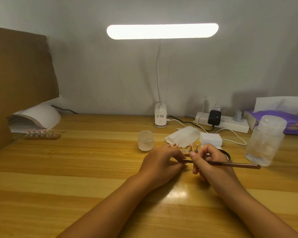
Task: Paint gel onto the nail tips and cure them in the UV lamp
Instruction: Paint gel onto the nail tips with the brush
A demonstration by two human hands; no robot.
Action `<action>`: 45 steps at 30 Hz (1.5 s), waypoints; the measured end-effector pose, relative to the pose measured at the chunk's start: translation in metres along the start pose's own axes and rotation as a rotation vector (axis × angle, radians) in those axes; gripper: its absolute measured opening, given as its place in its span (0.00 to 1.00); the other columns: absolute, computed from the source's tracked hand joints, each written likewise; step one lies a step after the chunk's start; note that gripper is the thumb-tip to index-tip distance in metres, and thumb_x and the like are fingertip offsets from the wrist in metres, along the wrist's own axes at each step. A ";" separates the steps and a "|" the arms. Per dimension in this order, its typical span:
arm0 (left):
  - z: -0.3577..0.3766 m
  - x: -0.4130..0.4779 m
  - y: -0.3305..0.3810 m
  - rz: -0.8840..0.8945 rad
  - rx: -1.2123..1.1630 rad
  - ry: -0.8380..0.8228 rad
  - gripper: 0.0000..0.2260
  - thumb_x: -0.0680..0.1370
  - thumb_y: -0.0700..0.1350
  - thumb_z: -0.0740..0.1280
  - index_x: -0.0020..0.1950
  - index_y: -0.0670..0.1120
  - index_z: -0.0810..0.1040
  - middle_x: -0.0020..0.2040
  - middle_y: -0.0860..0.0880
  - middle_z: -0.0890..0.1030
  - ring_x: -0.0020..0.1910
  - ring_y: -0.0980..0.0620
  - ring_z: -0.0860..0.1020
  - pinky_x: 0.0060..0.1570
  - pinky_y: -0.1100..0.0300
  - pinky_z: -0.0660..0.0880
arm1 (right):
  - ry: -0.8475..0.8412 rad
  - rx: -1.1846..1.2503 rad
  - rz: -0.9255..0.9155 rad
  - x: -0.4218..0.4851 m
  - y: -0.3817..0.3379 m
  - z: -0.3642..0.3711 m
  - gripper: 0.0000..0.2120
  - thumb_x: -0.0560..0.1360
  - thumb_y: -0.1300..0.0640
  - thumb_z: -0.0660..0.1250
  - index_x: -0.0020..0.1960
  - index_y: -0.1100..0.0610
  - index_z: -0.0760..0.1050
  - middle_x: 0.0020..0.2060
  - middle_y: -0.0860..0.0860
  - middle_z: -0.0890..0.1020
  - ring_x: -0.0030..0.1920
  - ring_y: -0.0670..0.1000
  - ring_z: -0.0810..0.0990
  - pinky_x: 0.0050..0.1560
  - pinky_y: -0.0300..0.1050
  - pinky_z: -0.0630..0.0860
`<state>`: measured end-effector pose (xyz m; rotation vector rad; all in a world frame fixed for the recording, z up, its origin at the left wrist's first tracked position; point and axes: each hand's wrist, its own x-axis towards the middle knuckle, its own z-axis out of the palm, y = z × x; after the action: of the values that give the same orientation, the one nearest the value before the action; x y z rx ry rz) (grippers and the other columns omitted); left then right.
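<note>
Your table (76, 169) is wood, smooth and shiny, with light and dark stripes. Your brush (230, 164) has a brown, glossy handle. The small jar (145, 140) is cloudy; it could be plastic or glass. The big bottle (263, 141) is clear plastic with a cloudy cap. The UV lamp (46, 115) is smooth white plastic. The board (21, 66) is brown cardboard, dull and plain. The nail tips (190, 144) are pink and shiny, and their little stems (190, 149) look like grey metal. The wipe (182, 137) is soft white paper.
</note>
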<state>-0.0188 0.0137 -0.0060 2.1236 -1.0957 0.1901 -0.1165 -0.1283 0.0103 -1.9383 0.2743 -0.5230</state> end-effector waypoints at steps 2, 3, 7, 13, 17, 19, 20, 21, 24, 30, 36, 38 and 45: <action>0.000 0.000 0.000 0.005 0.000 0.005 0.04 0.75 0.48 0.73 0.49 0.55 0.83 0.46 0.59 0.81 0.47 0.60 0.76 0.43 0.57 0.75 | 0.034 -0.015 0.013 0.002 0.003 0.000 0.09 0.78 0.53 0.66 0.44 0.59 0.72 0.28 0.52 0.82 0.24 0.43 0.73 0.28 0.41 0.69; 0.000 0.000 0.000 0.005 -0.005 0.007 0.04 0.75 0.48 0.73 0.49 0.55 0.83 0.46 0.59 0.81 0.47 0.60 0.76 0.43 0.57 0.74 | 0.056 -0.021 0.017 0.002 0.004 0.000 0.09 0.78 0.54 0.66 0.43 0.59 0.72 0.27 0.51 0.81 0.23 0.43 0.73 0.26 0.40 0.70; 0.000 -0.001 0.002 -0.004 -0.007 0.004 0.04 0.75 0.49 0.72 0.49 0.55 0.83 0.48 0.59 0.82 0.49 0.59 0.77 0.47 0.52 0.77 | 0.109 -0.050 0.009 0.002 0.006 -0.001 0.08 0.78 0.55 0.66 0.42 0.57 0.72 0.26 0.51 0.80 0.22 0.42 0.73 0.24 0.37 0.69; -0.001 -0.001 0.004 -0.015 0.002 0.005 0.10 0.76 0.49 0.72 0.55 0.57 0.76 0.49 0.59 0.82 0.39 0.65 0.75 0.39 0.64 0.72 | 0.161 -0.009 -0.055 -0.001 -0.001 -0.002 0.15 0.74 0.43 0.64 0.45 0.55 0.72 0.30 0.48 0.81 0.24 0.43 0.76 0.25 0.37 0.72; 0.000 -0.002 0.009 -0.009 0.046 0.009 0.14 0.76 0.51 0.71 0.56 0.59 0.68 0.49 0.60 0.82 0.36 0.65 0.73 0.35 0.66 0.67 | 0.136 -0.048 -0.082 -0.004 -0.002 -0.002 0.14 0.74 0.37 0.61 0.46 0.48 0.71 0.29 0.47 0.81 0.26 0.43 0.78 0.27 0.37 0.73; -0.001 -0.002 0.011 -0.006 0.049 0.028 0.15 0.75 0.51 0.71 0.55 0.59 0.66 0.49 0.60 0.82 0.37 0.68 0.74 0.33 0.70 0.66 | 0.157 -0.128 -0.121 -0.002 0.003 -0.001 0.12 0.73 0.38 0.61 0.46 0.46 0.72 0.30 0.44 0.81 0.32 0.41 0.79 0.32 0.39 0.74; -0.001 -0.002 0.012 -0.009 0.043 0.043 0.15 0.75 0.51 0.71 0.54 0.59 0.66 0.48 0.61 0.81 0.37 0.70 0.74 0.32 0.71 0.66 | 0.173 -0.149 -0.150 -0.001 0.005 -0.001 0.09 0.74 0.40 0.63 0.45 0.45 0.72 0.31 0.43 0.81 0.35 0.40 0.80 0.35 0.39 0.75; -0.002 -0.002 0.013 -0.013 0.037 0.057 0.16 0.75 0.50 0.71 0.54 0.58 0.66 0.47 0.61 0.81 0.38 0.72 0.74 0.32 0.73 0.67 | 0.180 -0.159 -0.176 0.001 0.007 -0.001 0.04 0.75 0.45 0.65 0.45 0.44 0.73 0.34 0.41 0.81 0.38 0.39 0.80 0.37 0.39 0.75; -0.001 -0.002 0.014 -0.025 0.026 0.091 0.16 0.75 0.48 0.72 0.53 0.58 0.65 0.47 0.59 0.80 0.38 0.74 0.73 0.32 0.75 0.67 | 0.148 -0.119 -0.209 0.004 0.012 0.000 0.07 0.79 0.54 0.63 0.48 0.42 0.74 0.38 0.39 0.83 0.43 0.38 0.81 0.42 0.39 0.76; -0.002 -0.004 0.014 -0.014 0.074 0.077 0.19 0.74 0.49 0.71 0.54 0.61 0.61 0.49 0.60 0.80 0.37 0.74 0.72 0.31 0.75 0.65 | 0.033 -0.257 -0.304 0.002 0.012 0.005 0.14 0.75 0.56 0.70 0.50 0.37 0.71 0.44 0.37 0.80 0.48 0.36 0.78 0.42 0.35 0.79; 0.000 -0.005 0.016 0.011 0.149 0.031 0.22 0.75 0.51 0.70 0.56 0.61 0.57 0.55 0.57 0.82 0.33 0.64 0.72 0.32 0.74 0.64 | -0.019 -0.426 -0.398 -0.001 0.012 0.009 0.22 0.73 0.56 0.71 0.54 0.34 0.65 0.48 0.32 0.73 0.53 0.39 0.75 0.49 0.42 0.79; 0.000 -0.005 0.016 0.022 0.164 0.034 0.23 0.75 0.52 0.70 0.56 0.61 0.56 0.54 0.57 0.82 0.33 0.64 0.72 0.31 0.74 0.64 | -0.006 -0.470 -0.425 -0.001 0.014 0.009 0.23 0.72 0.57 0.70 0.57 0.36 0.65 0.49 0.32 0.72 0.54 0.40 0.74 0.51 0.41 0.78; 0.000 -0.006 0.017 0.041 0.171 0.009 0.25 0.75 0.52 0.70 0.61 0.58 0.56 0.55 0.56 0.82 0.33 0.58 0.71 0.30 0.72 0.63 | 0.016 -0.532 -0.434 -0.001 0.017 0.009 0.22 0.72 0.55 0.72 0.59 0.38 0.67 0.46 0.28 0.71 0.54 0.40 0.72 0.49 0.38 0.74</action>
<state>-0.0355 0.0110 0.0005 2.2491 -1.1542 0.3233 -0.1121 -0.1280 -0.0080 -2.5330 -0.0089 -0.8085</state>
